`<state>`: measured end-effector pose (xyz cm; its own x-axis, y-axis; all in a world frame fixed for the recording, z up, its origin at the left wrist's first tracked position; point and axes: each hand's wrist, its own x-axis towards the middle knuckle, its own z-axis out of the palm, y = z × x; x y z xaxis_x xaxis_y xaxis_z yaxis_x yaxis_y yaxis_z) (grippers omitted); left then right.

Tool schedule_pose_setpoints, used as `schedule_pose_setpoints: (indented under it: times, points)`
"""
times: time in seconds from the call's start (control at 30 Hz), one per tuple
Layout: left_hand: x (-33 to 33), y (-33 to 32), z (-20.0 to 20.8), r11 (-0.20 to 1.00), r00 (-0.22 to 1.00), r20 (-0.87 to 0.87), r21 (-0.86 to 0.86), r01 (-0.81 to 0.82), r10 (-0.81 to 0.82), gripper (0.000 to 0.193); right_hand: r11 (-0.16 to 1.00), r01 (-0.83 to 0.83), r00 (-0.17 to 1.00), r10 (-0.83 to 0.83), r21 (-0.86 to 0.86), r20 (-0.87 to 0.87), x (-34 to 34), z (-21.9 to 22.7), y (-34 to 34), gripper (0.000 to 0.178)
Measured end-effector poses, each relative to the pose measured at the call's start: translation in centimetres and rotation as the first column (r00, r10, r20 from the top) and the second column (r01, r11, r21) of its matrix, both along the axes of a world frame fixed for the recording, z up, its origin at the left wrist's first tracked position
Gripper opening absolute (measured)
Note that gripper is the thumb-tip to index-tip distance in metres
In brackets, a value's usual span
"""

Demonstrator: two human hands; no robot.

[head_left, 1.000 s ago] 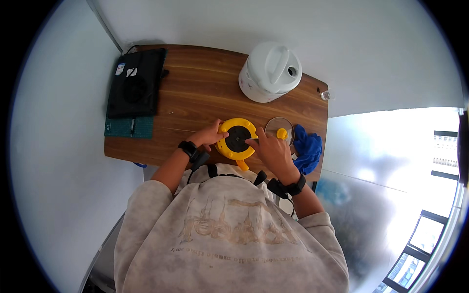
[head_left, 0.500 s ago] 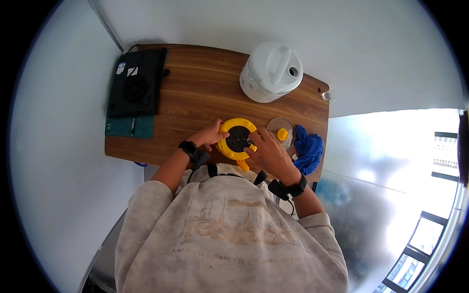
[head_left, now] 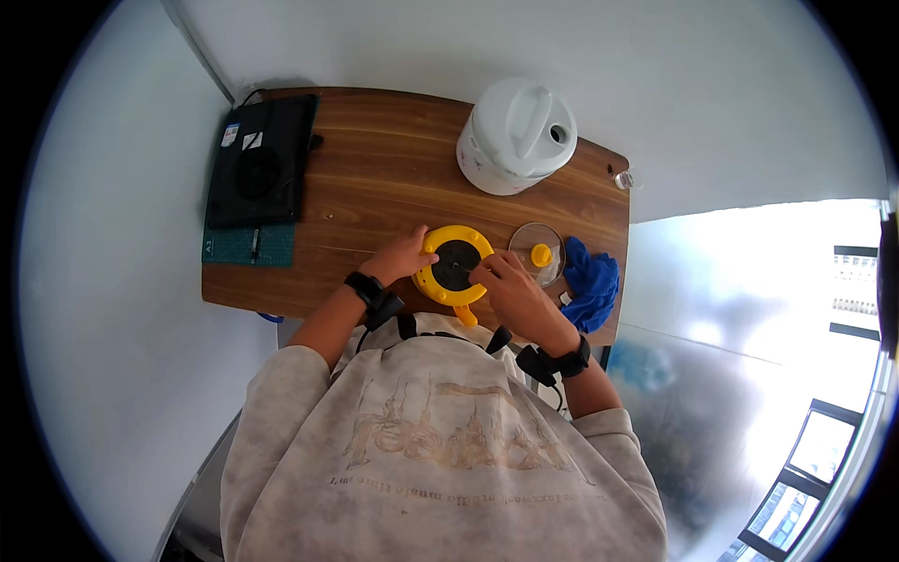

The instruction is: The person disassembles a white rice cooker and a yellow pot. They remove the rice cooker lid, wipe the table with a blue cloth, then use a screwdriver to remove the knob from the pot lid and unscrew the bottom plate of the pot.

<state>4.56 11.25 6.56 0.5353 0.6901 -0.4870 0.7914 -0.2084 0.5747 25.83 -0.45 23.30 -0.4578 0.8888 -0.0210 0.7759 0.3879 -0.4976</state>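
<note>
A round yellow appliance with a short handle, its black base disc [head_left: 456,265] facing up, lies near the table's front edge; it looks like a small electric pot turned over. My left hand [head_left: 403,257] grips its left rim, thumb on top and fingers down the side. Over the right part of the disc, my right hand [head_left: 513,291] has thumb and fingers pinched together. Whatever sits in that pinch is hidden or too small to name. Just right of the appliance is a clear glass lid [head_left: 526,241] with a yellow knob [head_left: 541,255].
A crumpled blue cloth [head_left: 592,283] lies at the table's right edge. Farther back stands a large white lidded container [head_left: 510,140]. At the left, a black flat device [head_left: 260,164] rests on a green cutting mat [head_left: 225,245] with a pen [head_left: 255,242]. A small clear jar [head_left: 625,179] stands far right.
My right hand's fingers have drawn together into a tighter pinch over the disc. The left hand keeps its hold on the rim. The view has shifted slightly.
</note>
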Motion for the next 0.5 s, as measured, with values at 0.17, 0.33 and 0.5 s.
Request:
schedule_pose_setpoints:
  times: [0.17,0.33,0.5]
  points:
    - [0.9,0.2,1.8,0.917,0.975,0.112,0.375,0.136,-0.19,0.052,0.999,0.047,0.996,-0.048,-0.014,-0.077,0.6,0.4,-0.5,0.042]
    - [2.1,-0.5,3.6,0.926,0.932,0.139,0.228,0.3,-0.336,0.027,0.993,0.117,0.989,-0.116,0.009,-0.096,1.2,1.2,-1.1,0.04]
    - [2.9,-0.9,3.4,0.884,0.891,0.146,0.269,0.383,-0.43,0.017,0.986,0.163,0.985,-0.161,0.037,-0.054,1.6,1.7,-1.7,0.039]
